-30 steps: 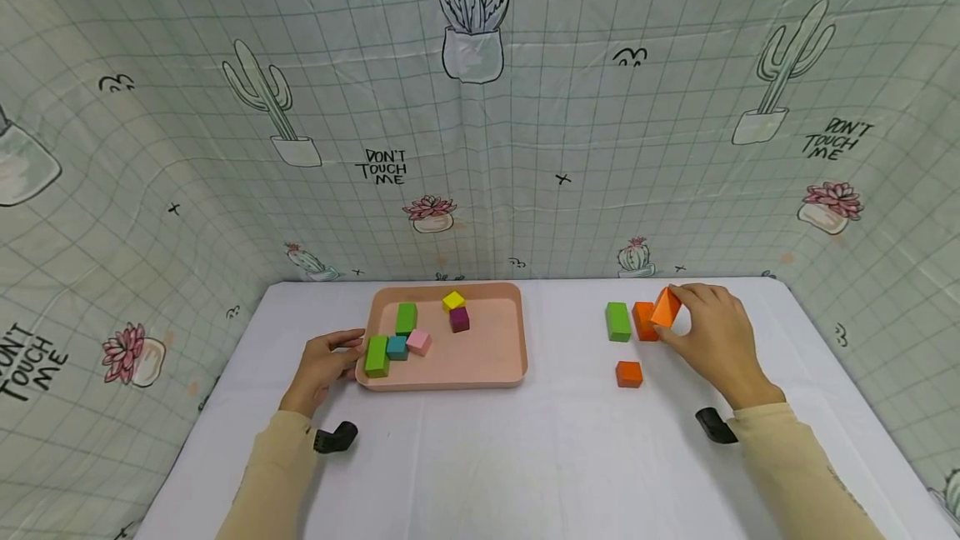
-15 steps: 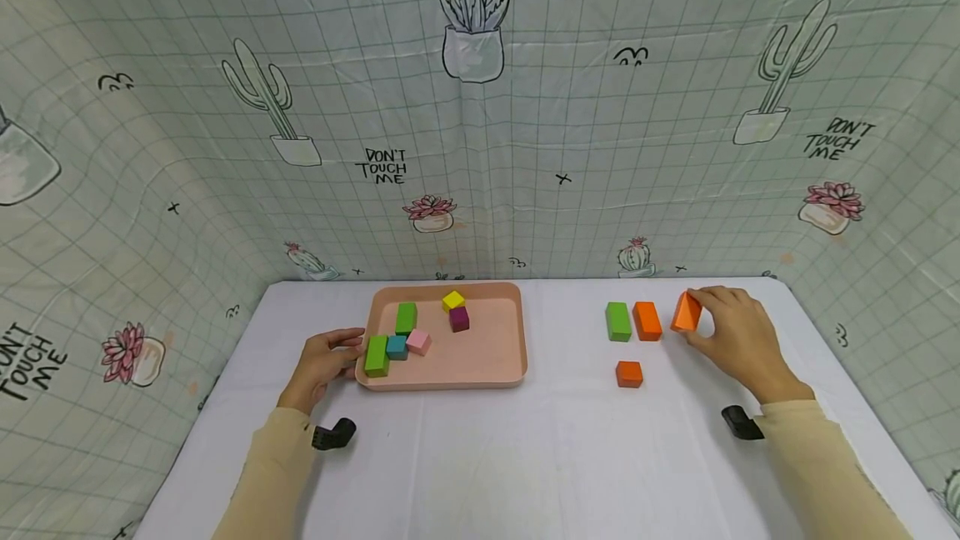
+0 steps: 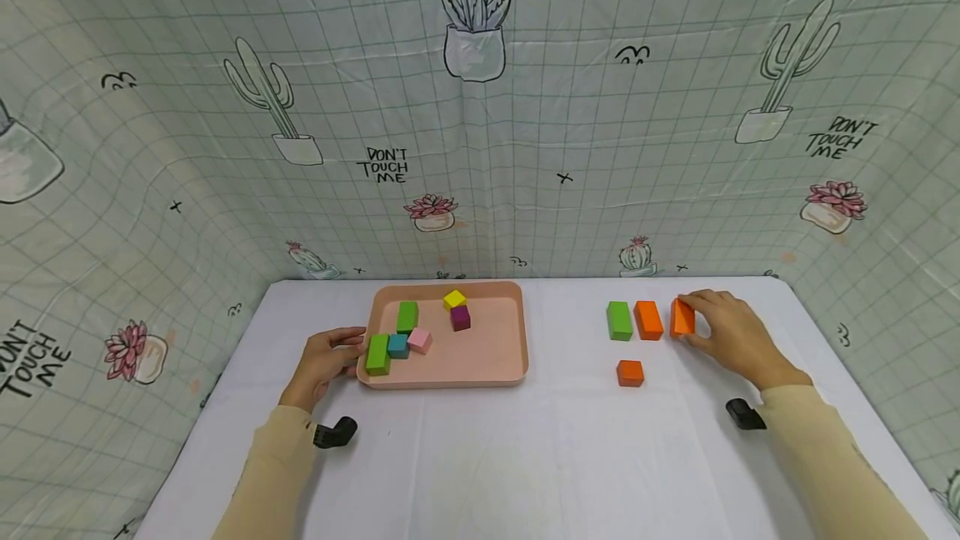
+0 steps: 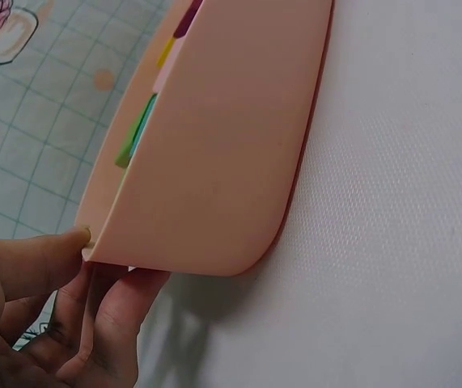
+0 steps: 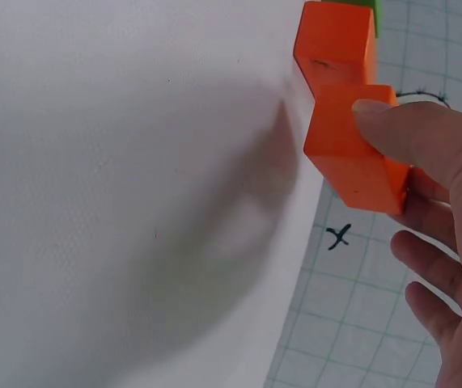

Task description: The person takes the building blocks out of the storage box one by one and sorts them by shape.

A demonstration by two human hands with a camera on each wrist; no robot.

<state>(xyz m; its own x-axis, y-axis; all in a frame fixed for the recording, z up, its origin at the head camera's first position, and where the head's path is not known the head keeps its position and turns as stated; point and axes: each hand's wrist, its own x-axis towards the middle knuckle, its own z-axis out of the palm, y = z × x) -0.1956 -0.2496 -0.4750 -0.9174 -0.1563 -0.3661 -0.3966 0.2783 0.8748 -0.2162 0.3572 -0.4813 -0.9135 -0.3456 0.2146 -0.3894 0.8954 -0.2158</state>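
Note:
My right hand (image 3: 738,342) pinches an orange rectangular block (image 3: 682,318) between thumb and fingers; in the right wrist view the thumb presses on the end of that block (image 5: 352,145). Just left of it on the table stand another orange block (image 3: 648,320) and a green block (image 3: 619,321). A small orange cube (image 3: 630,373) lies nearer the front. At the left, my left hand (image 3: 321,367) grips the left end of a pink tray (image 3: 480,361). In the left wrist view the thumb is on the tray's rim (image 4: 117,214), with fingers against its outer side.
Inside the tray are two green blocks (image 3: 378,355), a teal cube (image 3: 398,346), a pink cube (image 3: 420,340), a yellow cube (image 3: 454,300) and a purple cube (image 3: 461,317). White cloth (image 3: 510,457) covers the table; a printed curtain (image 3: 540,123) hangs behind it.
My right hand has carried the orange block right, away from the other orange block, and then lowered it. The left hand has stayed at the tray.

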